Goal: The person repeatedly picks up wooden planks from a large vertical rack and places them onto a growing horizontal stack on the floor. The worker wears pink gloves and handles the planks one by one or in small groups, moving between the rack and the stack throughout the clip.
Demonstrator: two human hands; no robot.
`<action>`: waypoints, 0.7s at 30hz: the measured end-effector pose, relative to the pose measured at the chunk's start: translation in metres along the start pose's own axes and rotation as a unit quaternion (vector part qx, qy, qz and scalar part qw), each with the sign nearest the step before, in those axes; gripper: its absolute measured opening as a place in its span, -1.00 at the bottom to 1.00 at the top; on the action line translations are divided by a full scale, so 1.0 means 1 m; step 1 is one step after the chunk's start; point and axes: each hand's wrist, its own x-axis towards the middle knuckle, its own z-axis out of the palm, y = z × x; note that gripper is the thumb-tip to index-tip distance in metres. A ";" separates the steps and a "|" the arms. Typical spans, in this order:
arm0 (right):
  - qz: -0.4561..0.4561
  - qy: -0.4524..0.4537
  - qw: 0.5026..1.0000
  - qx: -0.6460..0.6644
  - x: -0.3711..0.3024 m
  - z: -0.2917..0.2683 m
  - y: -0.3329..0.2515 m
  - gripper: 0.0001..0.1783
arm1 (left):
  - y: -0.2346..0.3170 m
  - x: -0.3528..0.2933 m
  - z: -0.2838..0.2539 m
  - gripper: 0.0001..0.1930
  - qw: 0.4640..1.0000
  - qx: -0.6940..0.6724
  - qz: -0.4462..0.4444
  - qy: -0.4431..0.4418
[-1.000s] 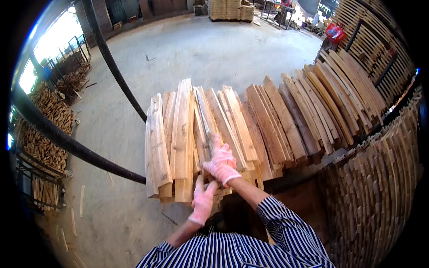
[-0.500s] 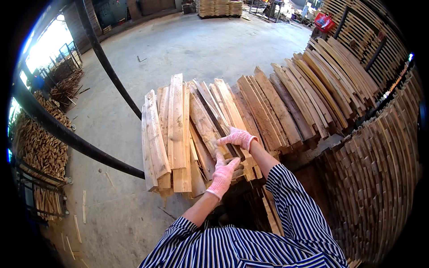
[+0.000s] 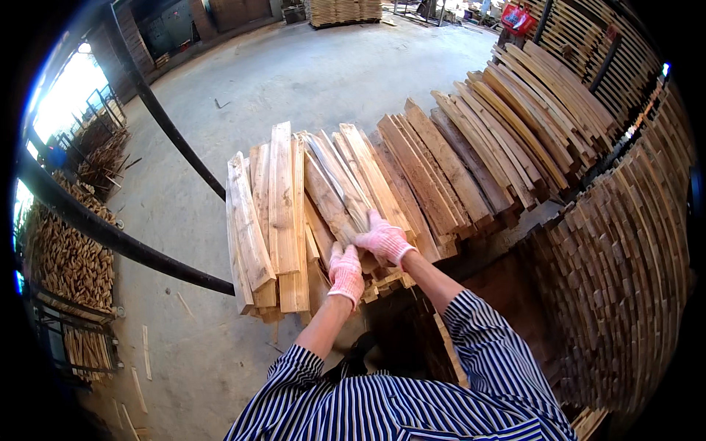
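A row of rough wooden boards lies side by side in front of me. My right hand point(image 3: 384, 239), in a pink and white knit glove, is closed around the near part of a narrow board point(image 3: 331, 167) in the middle of the row. Close beside it, my left hand point(image 3: 345, 273), gloved alike, grips the near end of a wider board point(image 3: 323, 198). The fingertips of both hands are partly hidden against the wood. Pale boards point(image 3: 281, 198) lie to the left of my hands, and browner ones point(image 3: 418, 176) run off to the right.
Black curved metal bars point(image 3: 140, 253) cross on the left. A tall stack of boards point(image 3: 618, 294) rises at the right. More stacked wood point(image 3: 77, 250) stands at far left, with thin strips on the concrete floor point(image 3: 176, 353). A red bag point(image 3: 518, 20) hangs at the back right.
Both hands have shifted left, and their spread fingers have closed on the boards. The narrow board between them has turned, showing a lighter face. The whole view has shifted slightly.
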 end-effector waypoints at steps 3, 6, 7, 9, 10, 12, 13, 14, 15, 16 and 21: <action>0.009 -0.009 1.000 -0.004 -0.030 -0.027 0.050 0.09 | 0.052 -0.085 0.046 -0.38 0.984 -0.055 -0.166 -0.036; -0.082 -0.039 0.988 0.127 -0.060 -0.047 0.087 0.16 | 0.027 -0.092 0.022 -0.49 0.963 -0.062 -0.209 -0.161; -0.079 -0.075 0.966 0.233 -0.078 -0.050 0.081 0.17 | 0.022 -0.096 0.023 -0.54 0.954 -0.068 -0.236 -0.170; -0.047 -0.078 0.984 0.154 -0.065 -0.049 0.122 0.16 | 0.020 -0.102 0.041 -0.54 0.946 0.045 -0.217 -0.236; -0.025 -0.027 0.999 0.001 -0.066 -0.048 0.104 0.17 | 0.023 -0.095 0.032 -0.53 0.944 0.107 -0.187 -0.248; 0.000 -0.011 0.980 -0.198 -0.082 -0.051 0.072 0.18 | 0.016 -0.093 0.014 -0.53 0.953 0.065 -0.138 -0.263; -0.001 0.008 0.956 -0.293 -0.080 -0.054 0.052 0.19 | 0.021 -0.090 0.014 -0.49 0.921 -0.070 -0.223 -0.312; -0.005 -0.032 0.978 -0.204 -0.075 -0.055 0.038 0.19 | 0.003 -0.075 0.006 -0.45 0.867 -0.256 -0.330 -0.272; 0.002 -0.076 0.990 -0.116 -0.069 -0.059 0.045 0.19 | -0.010 -0.058 0.009 -0.42 0.882 -0.265 -0.297 -0.253; -0.047 -0.071 0.996 -0.003 -0.056 -0.050 0.075 0.06 | -0.024 -0.041 0.014 -0.39 0.894 -0.271 -0.265 -0.237; -0.035 -0.175 0.919 0.351 -0.078 -0.036 0.091 -0.26 | -0.043 -0.056 0.033 -0.41 0.966 -0.194 -0.129 -0.114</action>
